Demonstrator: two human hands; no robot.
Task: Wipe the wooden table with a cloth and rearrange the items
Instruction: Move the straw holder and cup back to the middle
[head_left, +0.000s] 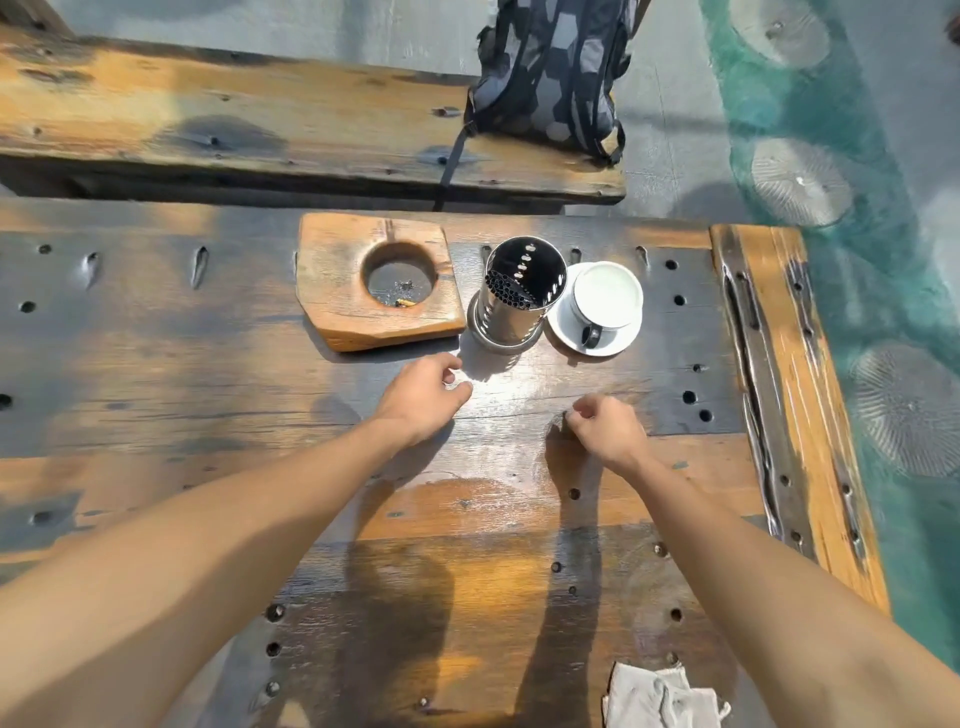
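Note:
Both my hands hover over the middle of the dark wooden table (208, 364). My left hand (423, 397) has loosely curled fingers and holds nothing. My right hand (605, 423) is curled inward, with nothing visible in it. Beyond them stand a wooden block ashtray (337, 291) with a round hollow, a perforated steel holder (519, 296) with dark straws inside, and a white cup on a saucer (605, 296). A crumpled grey-white cloth (660, 699) lies at the table's near edge, to the right, apart from both hands.
A wooden bench (234, 119) runs along the far side of the table, with a grey patterned backpack (556, 73) standing on its right end. The table's right edge (800, 415) drops to a green and grey floor. Bolt holes dot the tabletop.

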